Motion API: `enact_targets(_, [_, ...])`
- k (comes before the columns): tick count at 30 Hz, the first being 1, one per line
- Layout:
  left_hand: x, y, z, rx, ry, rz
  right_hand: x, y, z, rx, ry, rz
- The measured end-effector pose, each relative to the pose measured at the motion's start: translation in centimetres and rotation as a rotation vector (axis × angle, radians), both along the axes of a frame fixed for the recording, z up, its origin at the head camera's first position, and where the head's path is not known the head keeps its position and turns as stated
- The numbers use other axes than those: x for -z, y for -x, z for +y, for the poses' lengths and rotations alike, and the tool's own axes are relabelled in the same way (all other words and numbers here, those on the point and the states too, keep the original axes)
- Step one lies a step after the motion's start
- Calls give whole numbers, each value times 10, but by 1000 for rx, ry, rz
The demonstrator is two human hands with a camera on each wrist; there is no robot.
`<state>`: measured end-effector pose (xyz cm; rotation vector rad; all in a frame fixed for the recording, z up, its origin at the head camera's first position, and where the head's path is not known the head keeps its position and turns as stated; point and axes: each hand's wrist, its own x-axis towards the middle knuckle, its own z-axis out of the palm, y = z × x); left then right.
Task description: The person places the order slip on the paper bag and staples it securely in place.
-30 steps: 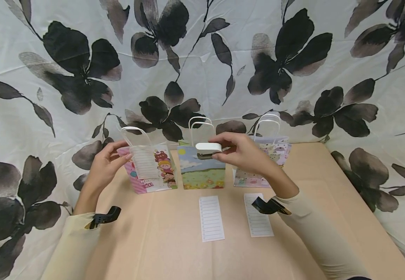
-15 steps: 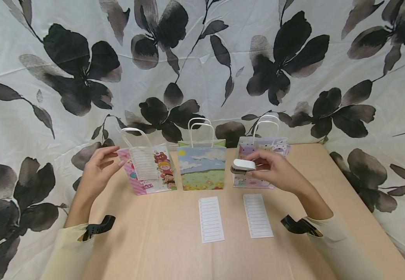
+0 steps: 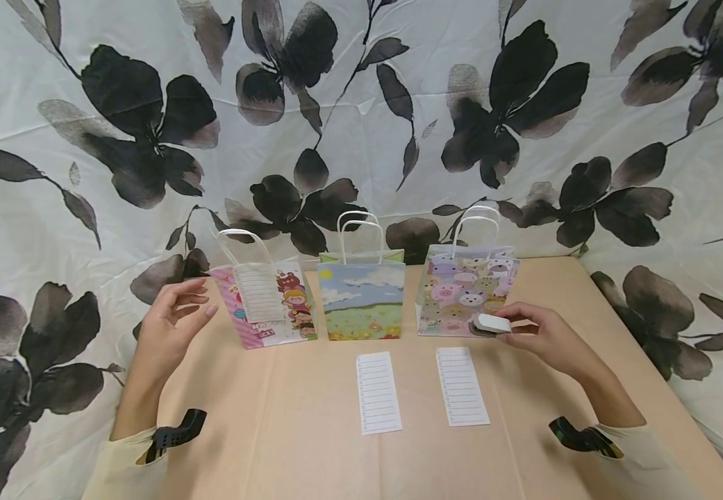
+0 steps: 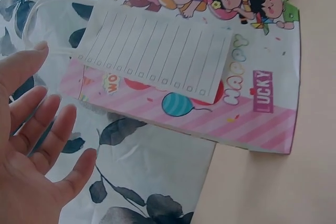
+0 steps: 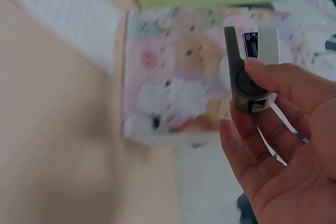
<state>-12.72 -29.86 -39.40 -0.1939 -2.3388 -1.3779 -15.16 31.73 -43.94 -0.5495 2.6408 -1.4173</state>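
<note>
My right hand [image 3: 545, 340] pinches a small white and grey stapler [image 5: 254, 69] between thumb and fingers, in front of the lower right of a paper gift bag with cartoon animals [image 3: 461, 285]. To the left of a pink and white gift bag [image 3: 301, 330], my left hand [image 3: 170, 326] is raised with loosely bent fingers, apart from it and holding nothing. On that bag's front lies a lined checklist slip [image 4: 157, 51], near the top. Between these two bags stands a gift bag with a meadow and sky print [image 3: 361, 298].
Two more checklist slips lie on the table in front of the bags, one left [image 3: 378, 393] and one right [image 3: 463, 386]. White handles stand up from the bags. A floral cloth [image 3: 399, 125] hangs behind the beige table [image 3: 298, 430].
My right hand has carried the stapler rightward and down, from before the meadow bag to before the animal bag. My left hand has drawn back from the pink bag's edge.
</note>
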Motion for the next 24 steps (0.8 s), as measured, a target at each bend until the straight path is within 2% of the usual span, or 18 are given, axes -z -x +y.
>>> enact_targets(5, [7, -11, 8, 68, -20, 8, 21, -6, 26, 10, -54, -30])
enact_targets(11, [24, -20, 19, 145, -24, -60, 38, -13, 51, 33, -138, -26])
enact_targets(18, [46, -20, 38, 228, 18, -146, 55, -19, 68, 68, -167, -40])
enact_targets(24, [60, -16, 56, 314, -17, -203, 63, -25, 77, 82, -212, 10])
